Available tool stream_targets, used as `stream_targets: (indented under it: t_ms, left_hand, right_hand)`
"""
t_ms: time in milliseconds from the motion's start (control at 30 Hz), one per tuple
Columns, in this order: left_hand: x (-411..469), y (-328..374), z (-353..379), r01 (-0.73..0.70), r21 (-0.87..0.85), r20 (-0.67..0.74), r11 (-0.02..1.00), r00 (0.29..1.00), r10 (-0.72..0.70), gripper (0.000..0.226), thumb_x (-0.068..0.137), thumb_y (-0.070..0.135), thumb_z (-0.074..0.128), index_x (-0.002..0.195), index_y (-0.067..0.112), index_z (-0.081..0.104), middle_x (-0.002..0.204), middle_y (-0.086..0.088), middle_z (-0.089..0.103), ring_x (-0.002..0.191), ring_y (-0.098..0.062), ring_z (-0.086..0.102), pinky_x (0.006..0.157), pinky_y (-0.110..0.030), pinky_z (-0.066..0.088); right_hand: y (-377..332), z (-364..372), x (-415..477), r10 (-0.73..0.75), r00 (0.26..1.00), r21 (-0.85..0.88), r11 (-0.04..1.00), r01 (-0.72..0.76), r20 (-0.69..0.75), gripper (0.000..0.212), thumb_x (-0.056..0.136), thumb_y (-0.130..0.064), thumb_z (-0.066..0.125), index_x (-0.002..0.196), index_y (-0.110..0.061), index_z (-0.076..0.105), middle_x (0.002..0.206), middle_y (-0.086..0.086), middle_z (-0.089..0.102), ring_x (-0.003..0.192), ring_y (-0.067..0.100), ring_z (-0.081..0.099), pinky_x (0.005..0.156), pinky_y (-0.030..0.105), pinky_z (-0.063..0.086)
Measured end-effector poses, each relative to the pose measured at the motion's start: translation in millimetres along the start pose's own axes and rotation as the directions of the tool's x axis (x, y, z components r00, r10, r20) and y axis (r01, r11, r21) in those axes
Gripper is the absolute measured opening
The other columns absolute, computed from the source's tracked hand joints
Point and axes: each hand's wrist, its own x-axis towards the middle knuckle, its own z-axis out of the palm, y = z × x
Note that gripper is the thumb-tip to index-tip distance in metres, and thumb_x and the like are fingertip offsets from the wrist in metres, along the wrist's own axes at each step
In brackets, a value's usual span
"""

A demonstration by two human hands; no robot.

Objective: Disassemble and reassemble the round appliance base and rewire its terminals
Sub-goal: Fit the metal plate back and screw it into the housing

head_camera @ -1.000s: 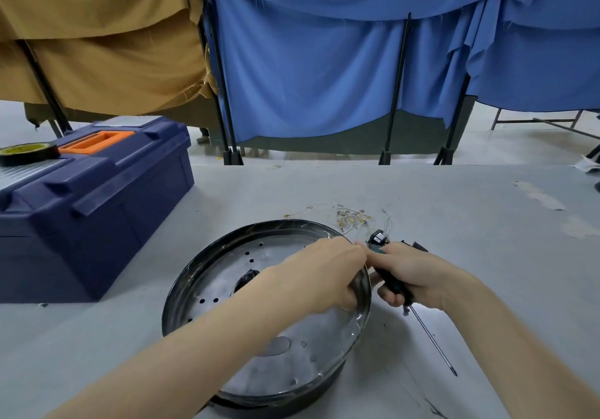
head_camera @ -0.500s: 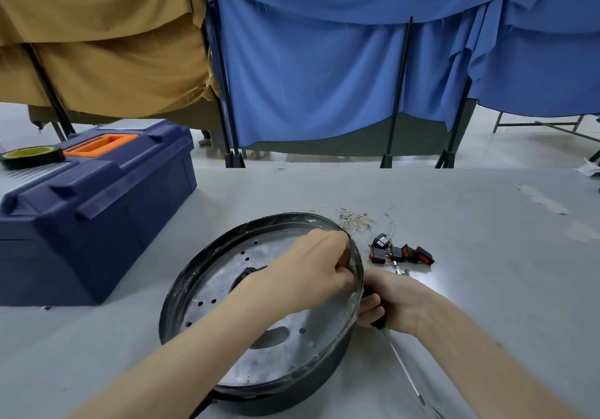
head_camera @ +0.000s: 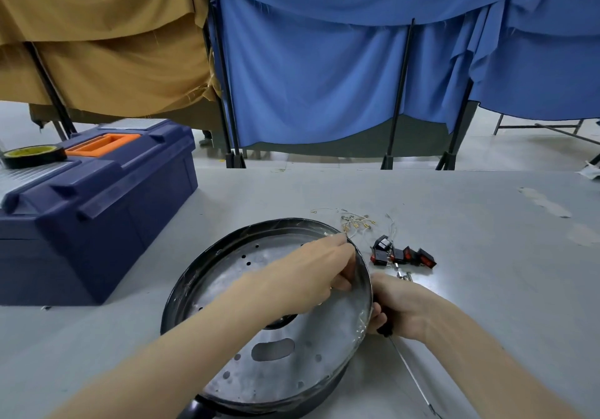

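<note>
- head view: the round base (head_camera: pixel 201 275) sits on the table (head_camera: pixel 487 305) right in front, tipped up so its holed metal plate faces the camera.
- left hand (head_camera: pixel 311 275) reaches across the plate, fingers curled over the far-right rim with the thumb tucked inside. there might be a thin wire pinched at the fingertips, can't really tell.
- right hand (head_camera: pixel 402 308) is just outside that same rim, nearly touching it, fist wrapped round the screwdriver (head_camera: pixel 410 374) handle.
- key bit imo: the screwdriver shaft runs back toward the near right, so its tip points away from the base. it'd need swinging round before it can reach any screw.
- loose wires (head_camera: pixel 355 222) and switches (head_camera: pixel 402 256) lie just past the rim, closest to the right hand.
</note>
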Motion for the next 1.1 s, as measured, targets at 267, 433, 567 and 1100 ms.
stream_targets:
  t_ms: [267, 433, 567, 1100]
  left_hand:
    - [-1, -6, 30, -0.07, 0.374, -0.034, 0.925, 0.995, 0.089, 0.03, 0.107, 0.032, 0.026, 0.111, 0.008, 0.043, 0.118, -0.011, 0.043, 0.104, -0.027, 0.044, 0.089, -0.034, 0.034]
    - [4, -7, 41, -0.063, 0.44, -0.068, 0.896, 0.992, 0.104, 0.025, 0.105, 0.024, 0.025, 0.11, 0.007, 0.044, 0.114, -0.013, 0.046, 0.1, -0.031, 0.048, 0.085, -0.038, 0.034]
    - [7, -4, 44, -0.102, 0.497, -0.029, 0.862, 0.991, 0.134, 0.022, 0.103, 0.016, 0.03, 0.109, 0.004, 0.047, 0.109, -0.015, 0.05, 0.093, -0.033, 0.053, 0.075, -0.039, 0.036]
    - [-16, -19, 17, 0.024, 0.035, 0.019, 0.999, 1.0, -0.024, 0.039, 0.088, 0.051, 0.061, 0.117, 0.026, 0.062, 0.113, 0.006, 0.045, 0.105, -0.013, 0.039, 0.092, -0.029, 0.033]
  right_hand:
    - [-4, 2, -7, -0.092, 0.956, -0.358, 0.934, -0.015, -0.279, 0.025, 0.094, 0.0, 0.055, 0.07, -0.002, 0.052, 0.044, 0.009, 0.055, 0.032, 0.018, 0.052, 0.033, 0.019, 0.04]
    - [-13, 2, -12, -0.087, 0.958, -0.458, 0.887, -0.05, -0.273, 0.035, 0.093, 0.003, 0.05, 0.059, -0.001, 0.057, 0.048, 0.013, 0.06, 0.035, 0.02, 0.056, 0.036, 0.021, 0.043]
    - [-14, -1, -14, -0.061, 0.952, -0.54, 0.834, -0.117, -0.301, 0.028, 0.094, -0.001, 0.05, 0.067, 0.001, 0.06, 0.054, 0.017, 0.064, 0.039, 0.023, 0.06, 0.037, 0.022, 0.045]
    - [-66, -13, -42, -0.598, 0.607, -0.144, 0.764, 0.629, -0.522, 0.042, 0.094, -0.024, 0.059, 0.058, -0.011, 0.043, 0.044, 0.006, 0.037, 0.025, 0.01, 0.019, 0.034, 0.012, 0.017]
